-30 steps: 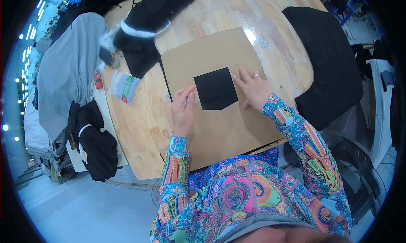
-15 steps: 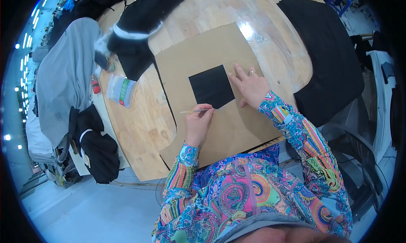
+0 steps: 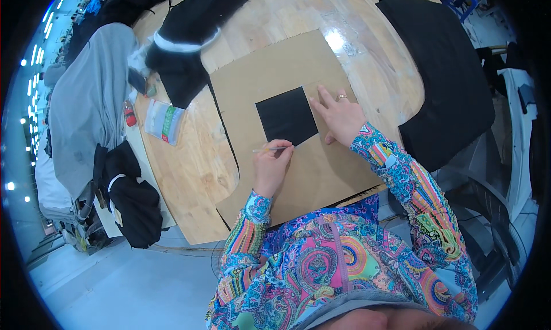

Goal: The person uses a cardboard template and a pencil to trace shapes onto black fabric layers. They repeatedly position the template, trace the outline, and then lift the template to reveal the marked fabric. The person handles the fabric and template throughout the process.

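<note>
A brown cardboard template (image 3: 270, 66) lies on the wooden table, with a square opening in its middle. Black fabric (image 3: 288, 116) shows through that opening, and dark edges of it peek out along the template's left and lower sides. My left hand (image 3: 270, 170) pinches a thin pale pen (image 3: 262, 150), its tip end hidden by the fingers at the opening's lower edge. To the right of the opening, my right hand (image 3: 343, 122) lies flat on the cardboard, fingers spread; it wears a ring and holds nothing.
Another black fabric piece (image 3: 453, 72) drapes over the table's right side. At the left are a clear packet (image 3: 164, 122), a small red object (image 3: 130, 115), a dark phone-like object (image 3: 138, 81) and grey cloth (image 3: 86, 106). A fan (image 3: 488, 209) stands at lower right.
My left hand has slid slightly to the right with the pen, along the lower edge of the opening. My right hand stays in place on the cardboard.
</note>
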Demonstrator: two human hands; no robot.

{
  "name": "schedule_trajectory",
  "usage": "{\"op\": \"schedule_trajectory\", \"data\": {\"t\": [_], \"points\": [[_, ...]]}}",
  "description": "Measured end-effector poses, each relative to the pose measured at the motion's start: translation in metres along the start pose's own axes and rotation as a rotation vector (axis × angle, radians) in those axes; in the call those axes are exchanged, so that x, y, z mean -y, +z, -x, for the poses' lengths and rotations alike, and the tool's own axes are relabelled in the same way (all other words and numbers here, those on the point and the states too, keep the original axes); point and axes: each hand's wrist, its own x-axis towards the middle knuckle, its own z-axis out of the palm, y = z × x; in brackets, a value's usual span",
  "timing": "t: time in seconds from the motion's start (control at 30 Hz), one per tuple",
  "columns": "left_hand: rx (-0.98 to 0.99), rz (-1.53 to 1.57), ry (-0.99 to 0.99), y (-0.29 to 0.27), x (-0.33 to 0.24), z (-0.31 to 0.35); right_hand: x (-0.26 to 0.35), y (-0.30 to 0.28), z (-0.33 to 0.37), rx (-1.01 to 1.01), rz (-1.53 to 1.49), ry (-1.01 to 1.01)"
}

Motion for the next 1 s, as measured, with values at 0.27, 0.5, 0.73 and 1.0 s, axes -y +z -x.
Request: {"op": "schedule_trajectory", "data": {"t": [0.27,0.5,0.73,1.0], "points": [[-0.097,0.053,-0.204,-0.022,-0.002,-0.001,-0.001,0.003,0.000,-0.010,-0.009,0.000],[-0.147,0.014,-0.218,-0.037,0.007,-0.003,-0.001,0.001,-0.001,-0.009,-0.019,-0.005],[-0.141,-0.007,-0.198,-0.037,0.004,-0.003,-0.002,0.001,0.000,-0.010,-0.026,-0.005],[-0.056,0.386,-0.090,0.007,-0.014,0.002,0.000,0.004,-0.002,-0.038,-0.016,-0.017]]}}
